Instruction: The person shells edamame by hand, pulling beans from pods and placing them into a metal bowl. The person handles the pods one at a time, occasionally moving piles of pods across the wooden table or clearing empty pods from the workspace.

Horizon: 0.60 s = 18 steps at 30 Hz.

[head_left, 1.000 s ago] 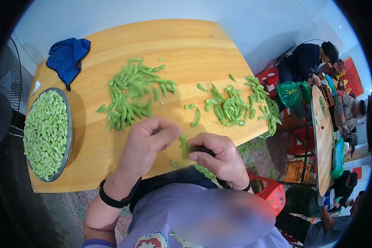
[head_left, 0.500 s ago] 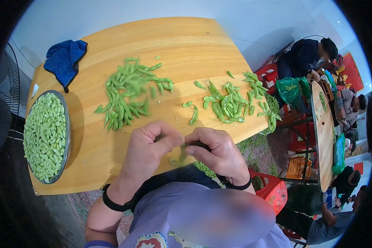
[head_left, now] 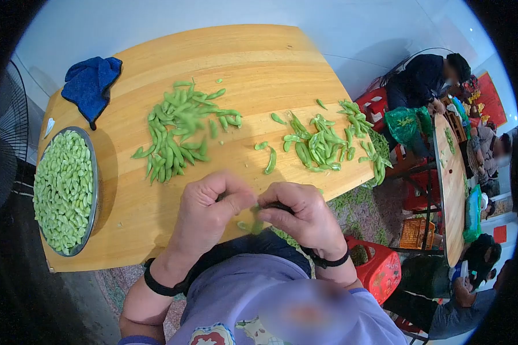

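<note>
My left hand (head_left: 207,207) is closed, thumb and forefinger pinched, over the table's near edge. What those fingers hold is hidden and blurred. My right hand (head_left: 302,213) is closed beside it, its fingertips on a green soybean pod (head_left: 258,221) that hangs blurred between the hands. A dark strip (head_left: 280,206) shows between the right thumb and forefinger; its kind cannot be made out. A heap of plump soybean pods (head_left: 172,146) lies beyond my left hand. Flatter, split-looking pods (head_left: 322,144) lie beyond my right hand. At far left stands a metal bowl (head_left: 96,172) of shelled green soybeans (head_left: 63,190).
A blue cloth (head_left: 91,85) lies on the wooden table (head_left: 236,52) at the back left. A fan (head_left: 8,121) stands past the left edge. Right of me is a red stool (head_left: 380,270). Several people sit around another table (head_left: 450,201) at the right.
My hands stay almost in place, with the right hand shifting slightly down. The pod between them is still there. The heaps and bowl look the same.
</note>
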### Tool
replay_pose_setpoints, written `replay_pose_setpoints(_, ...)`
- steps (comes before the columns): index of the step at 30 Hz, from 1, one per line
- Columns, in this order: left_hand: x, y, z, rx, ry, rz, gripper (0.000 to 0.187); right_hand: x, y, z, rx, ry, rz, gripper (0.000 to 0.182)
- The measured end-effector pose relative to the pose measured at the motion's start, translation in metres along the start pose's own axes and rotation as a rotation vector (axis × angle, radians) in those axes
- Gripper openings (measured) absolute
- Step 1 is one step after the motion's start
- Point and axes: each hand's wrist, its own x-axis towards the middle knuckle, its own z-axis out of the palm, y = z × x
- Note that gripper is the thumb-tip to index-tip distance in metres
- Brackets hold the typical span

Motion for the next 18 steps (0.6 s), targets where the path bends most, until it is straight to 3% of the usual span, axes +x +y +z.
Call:
replay_pose_setpoints(2,0.000,-0.002,-0.003,-0.085,-0.027,-0.010,0.004,-0.001,0.001,-0.001,0.513,-0.108,0.289,0.015)
replay_pose_setpoints(3,0.000,-0.003,-0.004,-0.143,-0.071,-0.020,0.005,-0.002,0.002,-0.001,0.515,-0.111,0.289,0.015)
replay_pose_setpoints(5,0.000,-0.009,-0.005,-0.199,-0.116,-0.032,0.005,-0.004,0.007,-0.001,0.895,-0.199,0.491,0.012)
replay_pose_setpoints(8,0.000,-0.014,-0.005,-0.407,-0.252,0.065,0.005,-0.004,0.012,-0.001,1.158,-0.296,0.475,0.014)
replay_pose_setpoints(9,-0.001,-0.010,-0.006,-0.443,-0.234,-0.066,0.005,-0.004,0.010,0.001,1.157,-0.292,0.475,0.014)
replay_pose_setpoints(10,0.000,-0.008,-0.007,-0.476,-0.214,-0.194,0.006,-0.002,0.006,0.003,0.781,-0.169,0.432,0.014)
replay_pose_setpoints(11,0.000,-0.007,-0.005,-0.476,-0.213,-0.190,0.006,-0.001,0.002,0.006,0.406,-0.052,0.380,0.014)
replay_pose_setpoints(12,-0.001,-0.008,-0.001,-0.429,-0.143,-0.205,0.007,-0.001,0.000,0.009,0.408,-0.058,0.376,0.014)
replay_pose_setpoints(14,-0.001,-0.008,0.002,-0.373,-0.069,-0.216,0.008,-0.003,-0.006,0.016,-0.147,0.131,0.017,0.014)
replay_pose_setpoints(18,0.001,-0.010,-0.004,-0.195,-0.121,-0.259,0.008,-0.007,-0.008,0.013,0.030,0.129,0.227,0.015)
